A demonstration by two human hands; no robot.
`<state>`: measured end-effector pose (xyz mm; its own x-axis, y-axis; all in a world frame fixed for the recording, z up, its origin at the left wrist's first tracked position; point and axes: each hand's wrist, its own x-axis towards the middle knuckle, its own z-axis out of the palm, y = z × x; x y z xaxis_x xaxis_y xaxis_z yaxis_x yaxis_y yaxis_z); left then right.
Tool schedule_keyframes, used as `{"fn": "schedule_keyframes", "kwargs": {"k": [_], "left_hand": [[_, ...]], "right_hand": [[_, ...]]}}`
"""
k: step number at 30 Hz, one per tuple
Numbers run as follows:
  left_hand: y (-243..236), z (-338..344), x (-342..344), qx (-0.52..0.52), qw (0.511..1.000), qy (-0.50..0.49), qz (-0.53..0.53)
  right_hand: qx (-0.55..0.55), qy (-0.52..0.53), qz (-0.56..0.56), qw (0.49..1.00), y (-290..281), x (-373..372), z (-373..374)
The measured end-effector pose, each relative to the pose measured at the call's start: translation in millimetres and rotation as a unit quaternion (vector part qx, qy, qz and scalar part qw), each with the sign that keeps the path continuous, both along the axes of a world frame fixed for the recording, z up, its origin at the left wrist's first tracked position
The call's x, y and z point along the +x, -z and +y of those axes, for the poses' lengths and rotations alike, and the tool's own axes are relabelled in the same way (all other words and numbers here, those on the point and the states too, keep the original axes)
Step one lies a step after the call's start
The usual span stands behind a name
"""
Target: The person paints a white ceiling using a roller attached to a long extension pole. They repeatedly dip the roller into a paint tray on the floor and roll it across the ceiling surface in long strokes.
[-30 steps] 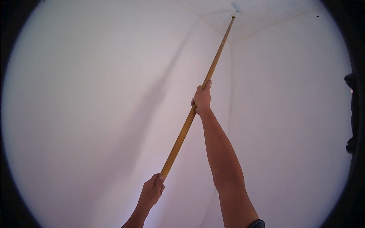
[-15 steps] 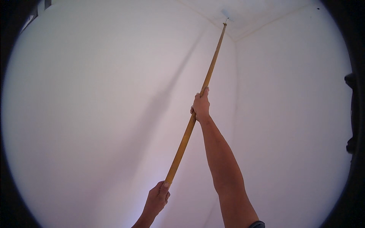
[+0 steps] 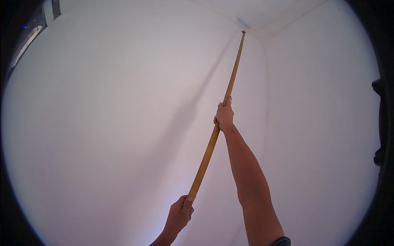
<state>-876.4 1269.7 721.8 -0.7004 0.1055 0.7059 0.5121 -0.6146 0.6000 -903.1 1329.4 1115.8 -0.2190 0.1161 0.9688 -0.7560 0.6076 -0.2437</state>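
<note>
A long yellow-brown wooden-looking pole (image 3: 205,162) slants up and away from me toward the ceiling. Low on it, my left hand (image 3: 180,212) is closed around the shaft with the thumb on top. Higher up, my right hand (image 3: 224,115) grips the same pole, its arm stretched out. At the far tip a thin wire frame carries a small pale blue head that looks like a paint roller (image 3: 243,23). It is at the ceiling near the left wall's top edge; whether it touches is too small to tell.
A white wall (image 3: 102,102) fills the left, bearing the soft shadow of pole and arm. Another white wall (image 3: 320,123) meets it at a corner on the right. The pale ceiling (image 3: 283,14) lies above. An opening (image 3: 30,41) with a dark frame shows at upper left.
The roller head has come closer to the edge between ceiling and left wall. Both hands have shifted slightly right in view, still on the pole. More of the upper-left opening shows.
</note>
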Motion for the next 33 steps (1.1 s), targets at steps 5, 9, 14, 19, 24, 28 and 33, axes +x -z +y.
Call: {"fn": "schedule_keyframes", "kwargs": {"k": [5, 9, 14, 19, 24, 28, 33], "left_hand": [[-9.2, 11.3, -17.2, -0.034, 0.997, -0.058, -0.033], [-13.6, 14.0, -26.2, -0.023, 0.998, -0.047, -0.026], [-16.7, 15.7, -34.8, -0.018, 0.999, -0.038, -0.035], [-16.5, 14.7, -43.4, -0.016, 0.999, -0.028, -0.007], [-8.3, 17.0, -62.3, 0.001, 0.998, -0.024, 0.059], [-5.3, 23.6, -90.4, 0.018, 0.995, 0.009, 0.097], [-0.8, 27.2, -125.7, 0.019, 0.988, 0.025, 0.150]], "right_hand": [[0.021, 0.028, 0.018, 0.999, -3.9, -8.9, 5.4], [0.018, 0.043, 0.012, 0.999, -7.2, -13.2, 7.4], [0.015, 0.037, 0.013, 0.999, -10.5, -17.8, 11.0], [0.018, 0.046, 0.040, 0.998, -10.3, -17.3, 10.6], [0.019, 0.041, 0.085, 0.995, -6.8, -13.0, 6.6], [0.034, 0.034, 0.125, 0.991, -6.6, -13.1, 7.0], [0.056, 0.007, 0.147, 0.988, -13.0, -15.3, 11.2]]}}
